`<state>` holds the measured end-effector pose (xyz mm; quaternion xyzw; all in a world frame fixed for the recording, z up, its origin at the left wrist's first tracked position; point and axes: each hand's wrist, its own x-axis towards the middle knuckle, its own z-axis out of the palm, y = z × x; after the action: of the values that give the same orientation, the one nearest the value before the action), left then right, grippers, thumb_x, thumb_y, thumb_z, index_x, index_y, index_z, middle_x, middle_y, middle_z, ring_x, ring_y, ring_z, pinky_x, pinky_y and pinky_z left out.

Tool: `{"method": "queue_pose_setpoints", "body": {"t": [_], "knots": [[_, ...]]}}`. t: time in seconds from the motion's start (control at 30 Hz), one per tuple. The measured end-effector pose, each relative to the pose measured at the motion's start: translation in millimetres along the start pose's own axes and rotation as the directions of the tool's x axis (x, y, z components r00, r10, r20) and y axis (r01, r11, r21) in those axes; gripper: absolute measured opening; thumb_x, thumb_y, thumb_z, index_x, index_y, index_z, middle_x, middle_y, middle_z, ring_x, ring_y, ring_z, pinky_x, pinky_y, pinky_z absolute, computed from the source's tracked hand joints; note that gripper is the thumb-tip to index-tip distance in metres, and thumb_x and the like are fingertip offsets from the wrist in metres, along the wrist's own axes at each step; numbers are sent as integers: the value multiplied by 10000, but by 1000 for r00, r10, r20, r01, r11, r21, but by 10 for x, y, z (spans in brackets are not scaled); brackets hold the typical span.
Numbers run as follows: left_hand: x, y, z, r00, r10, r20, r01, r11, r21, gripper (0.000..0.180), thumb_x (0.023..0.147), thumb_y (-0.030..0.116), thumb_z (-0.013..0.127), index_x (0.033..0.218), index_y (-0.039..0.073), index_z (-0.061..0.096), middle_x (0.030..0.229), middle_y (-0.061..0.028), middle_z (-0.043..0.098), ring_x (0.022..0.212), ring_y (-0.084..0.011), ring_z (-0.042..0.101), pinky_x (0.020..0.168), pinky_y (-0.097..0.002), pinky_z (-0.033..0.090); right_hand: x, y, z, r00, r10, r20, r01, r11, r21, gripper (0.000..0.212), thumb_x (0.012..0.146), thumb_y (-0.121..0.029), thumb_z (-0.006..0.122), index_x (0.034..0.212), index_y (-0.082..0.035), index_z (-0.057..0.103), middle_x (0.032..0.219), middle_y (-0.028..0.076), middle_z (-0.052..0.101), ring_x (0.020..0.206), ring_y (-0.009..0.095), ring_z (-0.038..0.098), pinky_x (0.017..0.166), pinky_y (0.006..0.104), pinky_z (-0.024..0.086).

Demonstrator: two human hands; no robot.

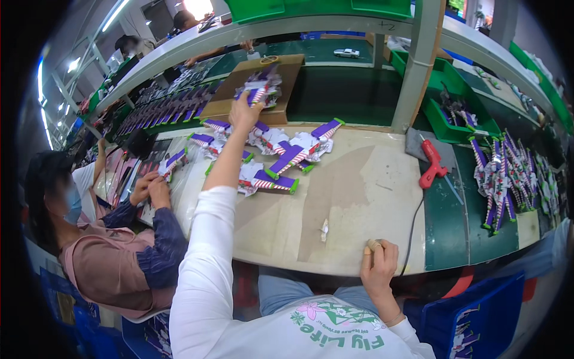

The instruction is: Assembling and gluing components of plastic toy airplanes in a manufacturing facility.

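Stretched far forward, my left hand [245, 113] is closed on a toy wing piece [258, 94] in purple, white and red stripes, over a brown cardboard box [293, 78]. Below that arm lies a loose pile of similar winged toy pieces [287, 152] with green tips. My right hand [380, 263] rests at the table's near edge with its fingers curled in and nothing visible in them; tan covers sit on fingertips. A small whitish scrap [324, 230] lies on the table to its left. Farther right, a red hot glue gun [431, 164] lies on a grey pad.
A co-worker [113, 239] sits at left, handling a similar wing piece [173, 163]. A shelf post [417, 72] rises at the table's back edge. Green bins [457, 102] and more toy pieces [496, 179] are at right. The glue gun's cord [412, 239] runs over the near edge.
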<state>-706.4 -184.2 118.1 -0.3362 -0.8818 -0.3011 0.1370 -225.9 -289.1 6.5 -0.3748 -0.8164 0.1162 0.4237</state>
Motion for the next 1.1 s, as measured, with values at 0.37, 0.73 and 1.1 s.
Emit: {"method": "queue_pose_setpoints", "body": {"t": [0.37,0.73,1.1], "knots": [[-615,-323,-307,935,14,-355,-157,913,-377,377,874,339,701,1031,3,631,945,-121,624,874,-229,587,775,-325,454,1646,298,470,930,-226,289,214,974,74,504,781,13,597,1276,10,499,1151,238,556,1075,403,524,930,437,445],[-3022,-89,-496,751,-192,632,578,-270,-770,394,997,253,538,1188,-56,386,1289,-274,491,1206,-318,549,1011,-398,477,3143,453,1791,518,-343,783,709,684,-169,742,815,-50,646,1474,-200,338,1426,95,465,1318,300,406,1065,431,335],[-2659,39,-139,702,-192,686,525,-511,-680,461,1006,326,494,1332,13,400,1350,-216,477,1277,-305,462,1090,-450,359,2524,418,781,659,-297,691,265,952,156,374,719,-151,729,1050,-48,589,882,224,662,853,380,650,756,393,500]]}}
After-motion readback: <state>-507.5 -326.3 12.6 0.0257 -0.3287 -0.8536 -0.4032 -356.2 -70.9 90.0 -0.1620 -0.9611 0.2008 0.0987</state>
